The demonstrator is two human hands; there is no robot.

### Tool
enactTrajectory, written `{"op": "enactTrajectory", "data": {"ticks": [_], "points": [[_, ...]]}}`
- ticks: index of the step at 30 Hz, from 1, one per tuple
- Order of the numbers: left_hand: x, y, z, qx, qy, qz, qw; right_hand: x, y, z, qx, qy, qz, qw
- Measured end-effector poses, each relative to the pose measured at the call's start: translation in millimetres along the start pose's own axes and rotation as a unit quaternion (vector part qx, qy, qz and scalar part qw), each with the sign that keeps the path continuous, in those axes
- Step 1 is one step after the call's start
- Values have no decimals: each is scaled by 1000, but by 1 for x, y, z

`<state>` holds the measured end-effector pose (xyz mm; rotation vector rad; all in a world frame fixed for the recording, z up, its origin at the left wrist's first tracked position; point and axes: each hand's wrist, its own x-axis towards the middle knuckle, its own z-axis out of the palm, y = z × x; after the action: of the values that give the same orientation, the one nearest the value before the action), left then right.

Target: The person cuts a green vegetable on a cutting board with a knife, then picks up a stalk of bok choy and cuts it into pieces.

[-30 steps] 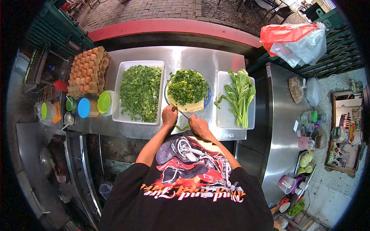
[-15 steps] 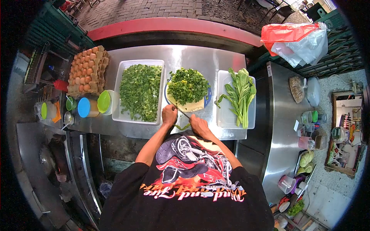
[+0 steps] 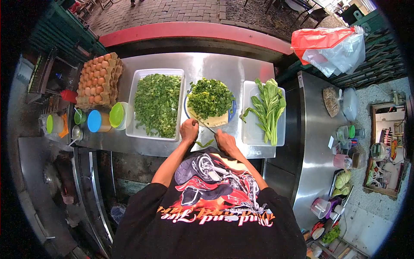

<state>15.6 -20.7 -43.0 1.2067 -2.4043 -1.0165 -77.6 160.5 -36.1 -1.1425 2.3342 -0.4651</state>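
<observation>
Little has changed from where I watch: the right hand (image 3: 225,140) stays closed round the knife (image 3: 208,128) at the near side of the board (image 3: 221,119); the left hand (image 3: 189,130) sits beside it, its hold unclear to me. Work looks paused. The greens (image 3: 210,97) on the board are chopped, heaped, mostly dark.

There are two bare hands (image 3: 189,131) (image 3: 225,141), one thin metal knife (image 3: 208,127), one round pale board (image 3: 217,120) edged in blue, two rectangular plastic trays (image 3: 130,126) (image 3: 253,136), one round blue-lidded tub (image 3: 99,121) and brown eggs (image 3: 93,80) too crowded to count.
</observation>
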Motion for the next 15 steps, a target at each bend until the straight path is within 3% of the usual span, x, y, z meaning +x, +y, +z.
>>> {"op": "enactTrajectory", "data": {"ticks": [8,15], "points": [[1,-2,2,16,-18,-31,999,3,-9,3,4,10,-2,1000],[-1,-3,-1,31,-10,15,999,0,-13,-4,-7,18,-33,999]]}}
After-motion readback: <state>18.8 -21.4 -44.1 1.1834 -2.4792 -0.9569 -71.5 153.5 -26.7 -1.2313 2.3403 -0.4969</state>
